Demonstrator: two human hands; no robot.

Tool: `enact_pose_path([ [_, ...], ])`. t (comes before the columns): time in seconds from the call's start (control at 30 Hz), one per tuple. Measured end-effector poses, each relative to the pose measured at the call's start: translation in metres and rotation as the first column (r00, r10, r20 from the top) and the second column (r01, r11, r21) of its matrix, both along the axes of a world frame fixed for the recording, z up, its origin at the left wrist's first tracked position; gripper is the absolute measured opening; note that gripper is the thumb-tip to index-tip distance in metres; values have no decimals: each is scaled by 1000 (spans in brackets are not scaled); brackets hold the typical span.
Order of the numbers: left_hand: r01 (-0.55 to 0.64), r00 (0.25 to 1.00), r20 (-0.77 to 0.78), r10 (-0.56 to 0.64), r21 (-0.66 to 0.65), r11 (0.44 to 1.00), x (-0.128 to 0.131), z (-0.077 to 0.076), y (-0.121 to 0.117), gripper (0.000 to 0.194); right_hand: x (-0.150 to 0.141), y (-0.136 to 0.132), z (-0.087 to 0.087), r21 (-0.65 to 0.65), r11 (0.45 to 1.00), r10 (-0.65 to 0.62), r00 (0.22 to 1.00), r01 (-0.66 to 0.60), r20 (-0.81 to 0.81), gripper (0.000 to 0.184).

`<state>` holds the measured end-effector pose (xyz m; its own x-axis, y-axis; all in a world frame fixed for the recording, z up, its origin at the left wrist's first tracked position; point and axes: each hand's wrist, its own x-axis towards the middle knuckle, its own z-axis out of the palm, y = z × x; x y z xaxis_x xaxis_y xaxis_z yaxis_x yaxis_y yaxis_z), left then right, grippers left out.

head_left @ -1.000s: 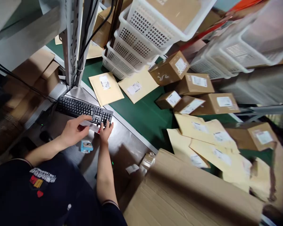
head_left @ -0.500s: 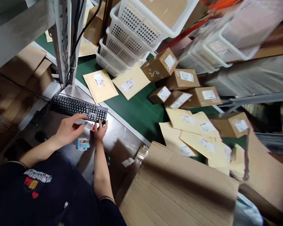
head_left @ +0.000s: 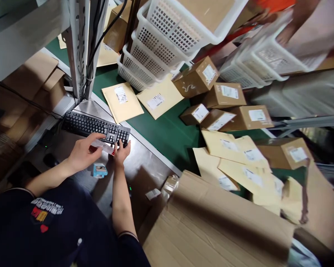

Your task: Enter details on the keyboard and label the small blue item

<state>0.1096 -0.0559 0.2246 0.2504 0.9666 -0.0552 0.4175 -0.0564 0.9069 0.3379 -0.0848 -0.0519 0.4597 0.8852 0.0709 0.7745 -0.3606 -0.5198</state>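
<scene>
Already, several mailers (head_left: 121, 106) and boxes (head_left: 241, 119) are labelled. Work seems unfinished: a packet (head_left: 107, 148) is held by the left hand (head_left: 83, 152), the keyboard (head_left: 86, 123) touched by the spread right hand (head_left: 121, 154).

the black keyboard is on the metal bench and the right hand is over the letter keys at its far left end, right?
Not quite: the right hand is at the number pad, on the other end, as the head view shows. The black keyboard is indeed on the metal bench.
</scene>
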Motion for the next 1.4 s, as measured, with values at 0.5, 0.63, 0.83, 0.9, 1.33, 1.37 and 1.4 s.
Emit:
enact_pose_path([
  [0.5, 2, 1000, -30, -3, -11, 1000, -3, -1, 1, 36, 11, -8, -7, -32, 999, 25, 999, -25, 23, 61],
  [0.63, 6, 999, -35, -7, -29, 1000, -4, -2, 1, 37, 11, 3, -3, -24, 999, 41, 999, -41, 31, 53],
  [0.83, 7, 999, -40, -8, -33, 999, -4, -2, 1, 36, 5, 35, 10, -13, 996, 92, 995, -91, 29, 45],
  [0.9, 4, 999, -43, -6, -35, 999, -3, -1, 1, 37, 4, 42, 13, -14, 996, 86, 996, -85, 24, 42],
  [1.33, 15, 999, -38, -17, -55, 998, 0, -4, 3, 38, 8, -3, 6, 31, 999, -29, 999, 28, 25, 44],
  [1.37, 15, 999, -37, -17, -56, 998, 1, -4, 3, 38, 7, -3, 6, 31, 999, -24, 999, 23, 27, 46],
  [1.4, 14, 999, -36, -16, -56, 998, 1, -3, 3, 38, 5, -2, 5, 24, 999, -21, 999, 20, 28, 47],
])
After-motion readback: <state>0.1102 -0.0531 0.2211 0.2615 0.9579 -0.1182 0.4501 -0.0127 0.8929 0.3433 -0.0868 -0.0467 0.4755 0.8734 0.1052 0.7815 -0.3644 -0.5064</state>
